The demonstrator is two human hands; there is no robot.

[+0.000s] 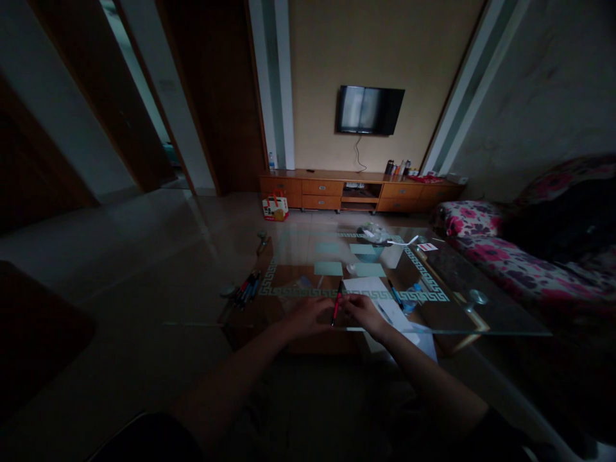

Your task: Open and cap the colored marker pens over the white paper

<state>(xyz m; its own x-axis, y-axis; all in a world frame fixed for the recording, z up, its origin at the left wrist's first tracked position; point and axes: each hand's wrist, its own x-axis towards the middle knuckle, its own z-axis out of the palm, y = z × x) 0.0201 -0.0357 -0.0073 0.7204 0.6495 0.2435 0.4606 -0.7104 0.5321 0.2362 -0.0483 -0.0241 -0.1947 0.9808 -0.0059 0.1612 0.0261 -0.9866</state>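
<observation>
A red and black pen (336,304) stands tilted between my two hands, over the near edge of the glass table (510,326). My left hand (308,316) comes at it from the left, with its fingertips closed on the pen's lower part. From the right, my right hand (362,312) pinches the same pen with thumb and bent fingers. White paper sheets (368,285) lie just beyond and beside my right hand. A dark blue pen (395,294) rests to the right of them. Several more pens (247,289) lie in a bunch at the table's left side.
Toward the table's far side sit a clear plastic bag (374,232) and a small red and white card (427,247). A flowered sofa (510,256) flanks the right. Beyond are a wooden TV cabinet (321,188) and a paper gift bag (275,208) on the floor.
</observation>
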